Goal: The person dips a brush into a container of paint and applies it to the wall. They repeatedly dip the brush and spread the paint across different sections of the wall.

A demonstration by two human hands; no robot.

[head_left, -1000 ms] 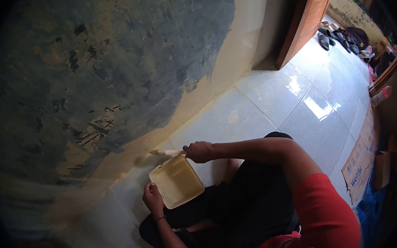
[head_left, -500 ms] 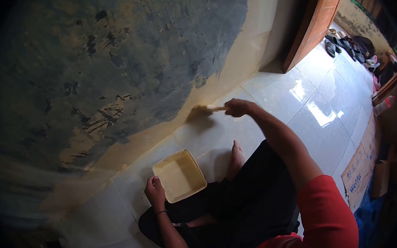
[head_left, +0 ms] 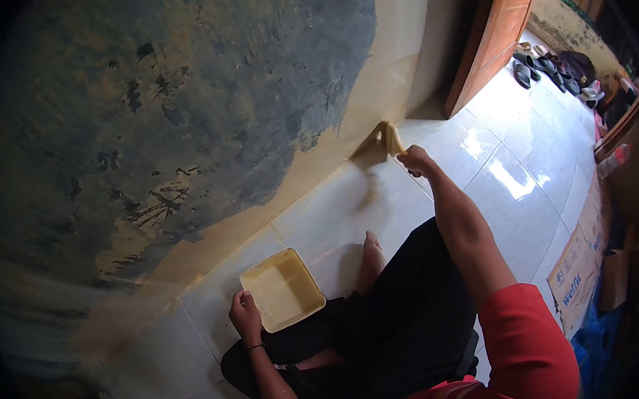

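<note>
My right hand (head_left: 416,162) is closed around the handle of a brush (head_left: 392,140), whose head is against the foot of the wall (head_left: 251,92), close to the door. Beside my folded leg, a square cream-yellow tub (head_left: 283,290) is tilted slightly, with pale material inside. The fingers of my left hand (head_left: 245,315) grip the tub's left rim. Dark grey patches and lighter beige areas cover the wall, with a beige band along its lower edge.
A wooden door (head_left: 483,36) stands open at the upper right. Beyond it, dark sandals (head_left: 526,74) and other shoes lie on the tiled floor (head_left: 503,147). Flattened cardboard (head_left: 577,277) and blue plastic (head_left: 593,339) are at the right. My bare foot (head_left: 371,259) rests near the tub.
My right hand has moved the brush right and up along the wall's base, towards the door. My left hand still holds the tub, and the view has shifted slightly.
</note>
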